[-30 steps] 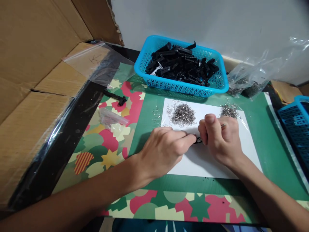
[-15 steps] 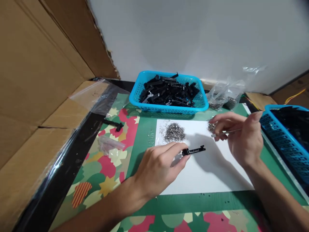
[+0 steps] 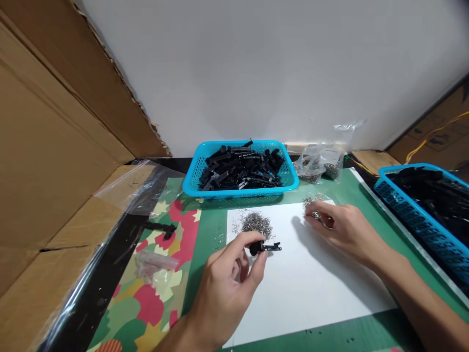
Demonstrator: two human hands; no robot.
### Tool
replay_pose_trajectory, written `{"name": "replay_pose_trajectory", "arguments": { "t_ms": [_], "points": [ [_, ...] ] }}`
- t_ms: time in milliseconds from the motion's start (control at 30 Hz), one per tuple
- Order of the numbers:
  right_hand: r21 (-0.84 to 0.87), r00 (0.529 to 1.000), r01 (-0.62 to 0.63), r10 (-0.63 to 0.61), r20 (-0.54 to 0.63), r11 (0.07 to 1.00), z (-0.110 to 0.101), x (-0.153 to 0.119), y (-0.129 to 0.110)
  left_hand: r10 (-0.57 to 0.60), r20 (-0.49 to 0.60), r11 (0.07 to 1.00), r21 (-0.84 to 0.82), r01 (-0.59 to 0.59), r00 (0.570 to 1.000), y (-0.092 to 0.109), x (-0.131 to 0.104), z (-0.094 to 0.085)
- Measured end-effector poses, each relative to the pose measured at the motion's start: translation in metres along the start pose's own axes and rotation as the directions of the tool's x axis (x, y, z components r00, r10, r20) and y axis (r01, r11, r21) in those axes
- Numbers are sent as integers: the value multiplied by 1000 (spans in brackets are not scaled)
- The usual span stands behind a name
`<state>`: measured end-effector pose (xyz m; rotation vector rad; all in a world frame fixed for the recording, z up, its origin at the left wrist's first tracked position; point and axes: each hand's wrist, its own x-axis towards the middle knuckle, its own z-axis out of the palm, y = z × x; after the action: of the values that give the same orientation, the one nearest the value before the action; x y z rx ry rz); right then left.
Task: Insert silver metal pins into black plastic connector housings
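My left hand (image 3: pixel 230 286) pinches a small black plastic part (image 3: pixel 271 248) between thumb and fingers, above the white sheet (image 3: pixel 300 288). The notched end of the part points right. Just behind it lies a heap of tiny metal springs or clips (image 3: pixel 256 223), too small to tell which. At the far right of the sheet, my right hand (image 3: pixel 346 227) has its thumb and fingertips together at a smaller heap of tiny metal pieces (image 3: pixel 311 199). Whatever is between those fingertips is hidden. The slim metal tool seen earlier in this hand does not show.
A blue basket (image 3: pixel 240 194) full of black parts stands at the back, with clear bags of metal pieces (image 3: pixel 311 168) beside it. Another blue basket (image 3: pixel 399 208) is at right. One black part (image 3: pixel 166 229) and a small plastic bag (image 3: pixel 156 264) lie left; cardboard (image 3: pixel 54 112) walls that side.
My right hand has come down from above the sheet to the smaller heap, its fingers drawing together. My left hand has turned the black part slightly. The camera view has tilted up.
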<state>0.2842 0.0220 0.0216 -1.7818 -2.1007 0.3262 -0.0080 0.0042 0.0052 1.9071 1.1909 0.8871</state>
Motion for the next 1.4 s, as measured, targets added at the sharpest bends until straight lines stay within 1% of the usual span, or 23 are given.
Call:
{"name": "replay_pose_trajectory", "arguments": {
  "t_ms": [67, 167, 267, 333, 467, 600, 733, 833, 900, 967, 1100, 1267, 1333, 1400],
  "points": [
    [-67, 999, -16, 19, 44, 998, 2, 1, 2, 35, -16, 999, 16, -34, 999, 1, 0, 0],
    [-157, 994, -37, 53, 99, 987, 4, 2, 5, 95, -71, 995, 38, -93, 993, 5, 0, 0],
    [-202, 989, -45, 73, 130, 978, 6, 3, 6, 134, -107, 990, 58, -129, 985, 9, 0, -1],
    [-205, 989, -37, 65, 130, 978, 7, 3, 7, 152, -107, 987, 62, -146, 982, 10, -1, -1],
    [-171, 993, 13, 8, 122, 985, 8, 2, 6, 183, -98, 982, 62, -178, 978, 10, -1, 0],
    [-82, 984, 55, -40, 175, 995, 5, -1, 0, 190, -90, 981, 61, -185, 978, 10, 0, 0],
    [115, 963, 80, -106, 249, 990, -1, -4, -7, 119, -28, 992, 44, -118, 992, 8, 0, 1],
    [204, 975, 46, -88, 204, 978, -5, -5, -7, 79, 14, 996, 34, -80, 997, 7, -1, 1],
    [207, 984, 31, -66, 163, 978, -5, -4, -4, 58, 37, 998, 27, -59, 998, 6, -1, 1],
    [198, 985, 18, -51, 163, 980, -3, -3, -2, 34, 57, 999, 17, -35, 998, 4, -2, 1],
    [205, 977, 11, -53, 205, 979, 3, -2, -2, -15, 105, 999, -48, 20, 994, 2, -3, 1],
    [166, 956, -21, -29, 292, 986, 9, -2, -1, -90, 220, 974, -186, 132, 971, 5, -2, 0],
    [142, 946, -17, -30, 323, 990, 9, -2, -1, -113, 230, 964, -209, 163, 966, 6, -2, -1],
    [164, 939, -8, -49, 340, 986, 9, -3, -2, -122, 231, 959, -221, 174, 965, 6, -1, -1]
  ]
}}
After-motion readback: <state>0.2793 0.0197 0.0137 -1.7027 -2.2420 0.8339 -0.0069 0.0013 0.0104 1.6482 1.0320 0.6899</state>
